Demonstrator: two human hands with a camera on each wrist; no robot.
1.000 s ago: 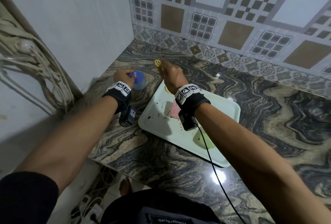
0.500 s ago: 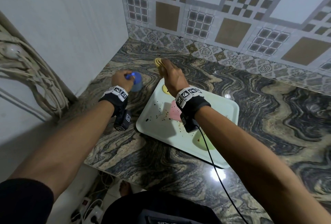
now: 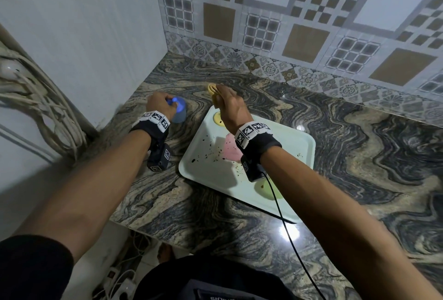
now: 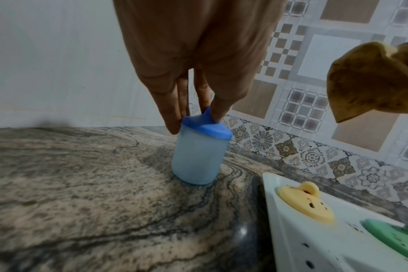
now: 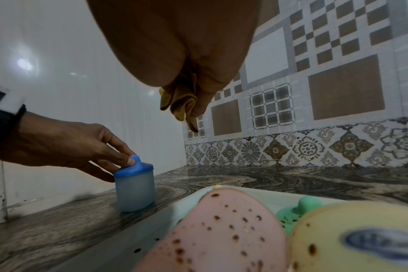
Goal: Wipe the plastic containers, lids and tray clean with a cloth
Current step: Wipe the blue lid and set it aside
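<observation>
A pale blue container (image 3: 180,114) with a darker blue lid (image 4: 205,127) stands upright on the marble counter, left of the tray. My left hand (image 3: 170,103) holds it from above, fingertips (image 5: 128,161) pinching the lid's knob and rim. My right hand (image 3: 217,95) grips a bunched yellow cloth (image 3: 212,90) in the air above the tray's far left corner. The pale tray (image 3: 215,179) is speckled with dark spots. On it lie a spotted pink container (image 5: 221,230), a yellow container (image 5: 349,239), a yellow bear-shaped lid (image 4: 307,202) and a green lid (image 4: 394,237).
A white wall (image 3: 84,36) rises close on the left and a patterned tiled wall (image 3: 287,24) behind. A bundle of cables (image 3: 36,98) hangs at the far left. The counter's front edge (image 3: 148,227) is near my body. A black cable (image 3: 287,227) trails from my right wrist.
Both hands stay almost where they were: the left on the blue container, the right holding the cloth above the tray's far corner. Only the view has shifted slightly.
</observation>
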